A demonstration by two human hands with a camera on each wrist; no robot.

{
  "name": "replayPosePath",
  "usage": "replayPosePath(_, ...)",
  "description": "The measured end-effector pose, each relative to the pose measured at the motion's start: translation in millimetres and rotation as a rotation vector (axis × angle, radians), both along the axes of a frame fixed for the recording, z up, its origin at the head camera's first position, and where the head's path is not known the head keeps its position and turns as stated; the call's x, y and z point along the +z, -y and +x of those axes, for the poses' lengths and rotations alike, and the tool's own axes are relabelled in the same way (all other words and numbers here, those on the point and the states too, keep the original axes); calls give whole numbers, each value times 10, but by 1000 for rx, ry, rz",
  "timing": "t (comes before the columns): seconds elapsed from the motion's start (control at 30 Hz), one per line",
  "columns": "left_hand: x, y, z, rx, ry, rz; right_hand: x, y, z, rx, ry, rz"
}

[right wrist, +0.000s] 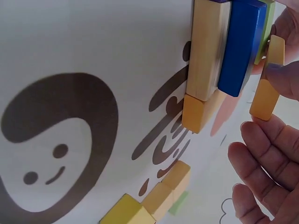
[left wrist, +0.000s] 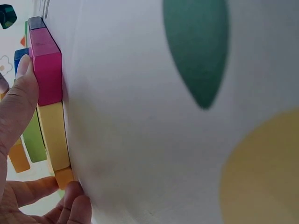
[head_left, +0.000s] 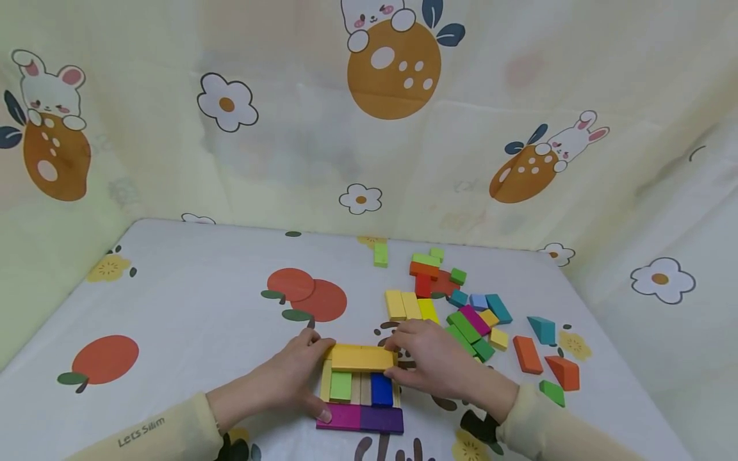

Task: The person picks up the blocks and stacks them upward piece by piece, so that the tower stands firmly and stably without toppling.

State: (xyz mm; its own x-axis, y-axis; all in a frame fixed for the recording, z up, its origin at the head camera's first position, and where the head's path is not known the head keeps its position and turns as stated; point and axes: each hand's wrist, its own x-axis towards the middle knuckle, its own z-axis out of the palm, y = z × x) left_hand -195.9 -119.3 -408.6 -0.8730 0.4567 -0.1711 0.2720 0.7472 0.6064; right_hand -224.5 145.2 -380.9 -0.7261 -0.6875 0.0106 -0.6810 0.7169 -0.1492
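Nearest the person, a magenta block [head_left: 338, 417] and a purple block [head_left: 381, 420] lie end to end as the front edge of a small flat block build on the white printed tablecloth [head_left: 190, 320]. Just behind that edge stand a green block [head_left: 340, 386], pale wooden pieces and a blue block [head_left: 381, 389] side by side, and across their far ends sits a long yellow block [head_left: 361, 358]. The left hand [head_left: 294, 378] pinches the build's left side, thumb on the magenta block and fingers curled at the yellow block's left end; the right hand [head_left: 432, 362] grips the yellow block's right end with curled fingers. The step in hand looks like seating this yellow piece squarely; next it likely needs an even press from both ends. Farther back and right of the build lie loose blocks [head_left: 473, 314].
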Motion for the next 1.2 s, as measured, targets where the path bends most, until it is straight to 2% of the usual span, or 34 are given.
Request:
replayPosePath(0.37, -19, 3, -4, -16, -5, -5, -44, -16, -1, 4, -15, -6)
replayPosePath(1.2, -11, -3, -11, -8, 3, -15, -52, -11, 4, -24, 45, 26)
